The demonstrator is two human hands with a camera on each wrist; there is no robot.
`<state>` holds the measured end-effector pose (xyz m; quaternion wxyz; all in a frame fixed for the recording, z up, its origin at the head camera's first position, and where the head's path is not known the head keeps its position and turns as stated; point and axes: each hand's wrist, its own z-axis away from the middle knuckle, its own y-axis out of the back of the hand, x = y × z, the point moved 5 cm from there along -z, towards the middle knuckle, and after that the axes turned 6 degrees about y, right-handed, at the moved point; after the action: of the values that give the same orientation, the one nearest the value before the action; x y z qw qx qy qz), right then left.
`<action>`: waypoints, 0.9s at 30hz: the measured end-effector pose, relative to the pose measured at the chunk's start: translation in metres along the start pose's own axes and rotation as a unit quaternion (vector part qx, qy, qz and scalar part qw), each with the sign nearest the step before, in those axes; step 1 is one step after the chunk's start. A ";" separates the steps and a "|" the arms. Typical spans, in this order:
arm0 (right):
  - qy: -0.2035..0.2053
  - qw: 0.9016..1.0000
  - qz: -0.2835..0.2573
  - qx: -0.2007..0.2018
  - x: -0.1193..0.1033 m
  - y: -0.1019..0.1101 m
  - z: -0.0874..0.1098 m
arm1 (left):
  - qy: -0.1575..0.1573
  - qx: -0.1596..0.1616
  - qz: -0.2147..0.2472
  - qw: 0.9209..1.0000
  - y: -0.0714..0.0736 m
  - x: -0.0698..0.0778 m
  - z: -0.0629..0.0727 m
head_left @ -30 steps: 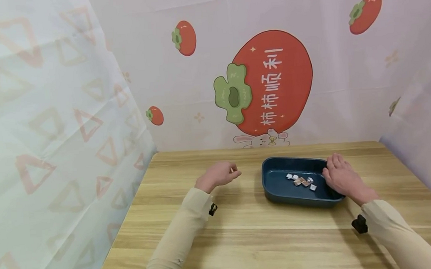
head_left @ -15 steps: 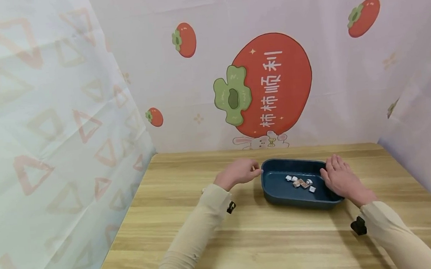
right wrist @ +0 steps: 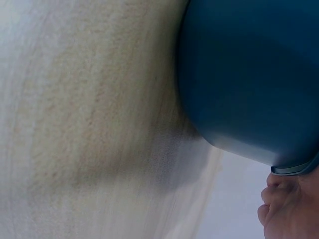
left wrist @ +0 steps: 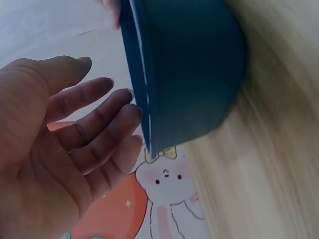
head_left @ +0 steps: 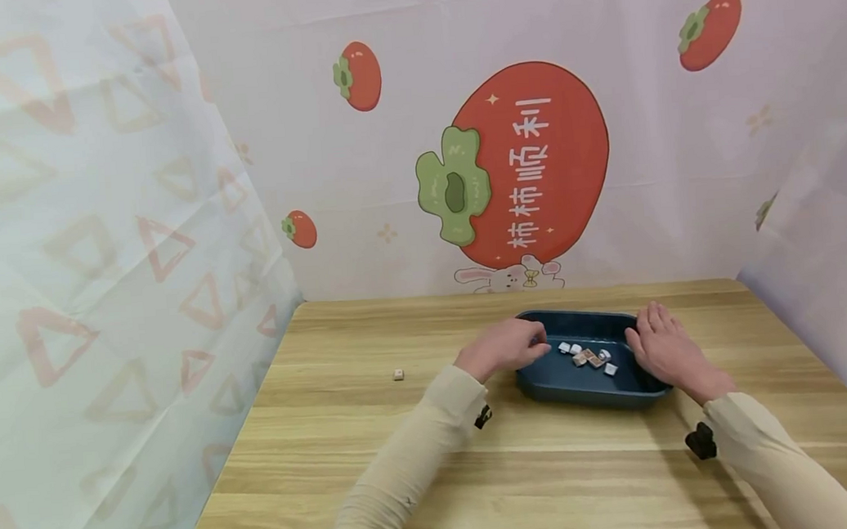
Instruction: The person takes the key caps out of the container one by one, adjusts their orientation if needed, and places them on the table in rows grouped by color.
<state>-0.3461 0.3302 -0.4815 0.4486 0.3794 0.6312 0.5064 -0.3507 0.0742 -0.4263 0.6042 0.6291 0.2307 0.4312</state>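
A dark blue rectangular tray (head_left: 595, 394) stands on the wooden table, holding several small white and brown blocks (head_left: 595, 357). My left hand (head_left: 501, 347) is over its left end. In the left wrist view that hand (left wrist: 75, 134) has loosely bent fingers, thumb apart, nothing between them, and fingertips close beside the tray's rim (left wrist: 144, 74). My right hand (head_left: 671, 354) rests across the right end rim, fingers extended. Only part of the right hand (right wrist: 289, 204) shows beyond the tray wall (right wrist: 249, 74) in the right wrist view.
One small whitish block (head_left: 398, 374) lies alone on the table (head_left: 483, 490), left of the tray. A printed backdrop (head_left: 357, 162) rises behind the table, with a similar sheet (head_left: 100, 279) along its left side.
My left hand has moved right, from the table left of the tray to over its left end. The lone block has come into view from behind the left arm. The right hand stays put.
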 end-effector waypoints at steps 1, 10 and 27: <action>0.001 1.000 0.001 0.001 0.000 0.001 0.000 | -0.002 -0.001 0.002 1.000 -0.002 0.002 -0.002; 0.006 1.000 0.004 0.010 0.000 0.001 -0.001 | 0.003 0.003 0.025 1.000 -0.018 0.020 -0.013; 0.009 1.000 0.012 0.013 -0.002 0.003 0.000 | 0.007 0.007 0.094 0.996 -0.046 0.032 -0.033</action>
<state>-0.3455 0.3287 -0.4777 0.4319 0.3882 0.6369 0.5071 -0.3504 0.1264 -0.4649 0.5552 0.6490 0.1776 0.4889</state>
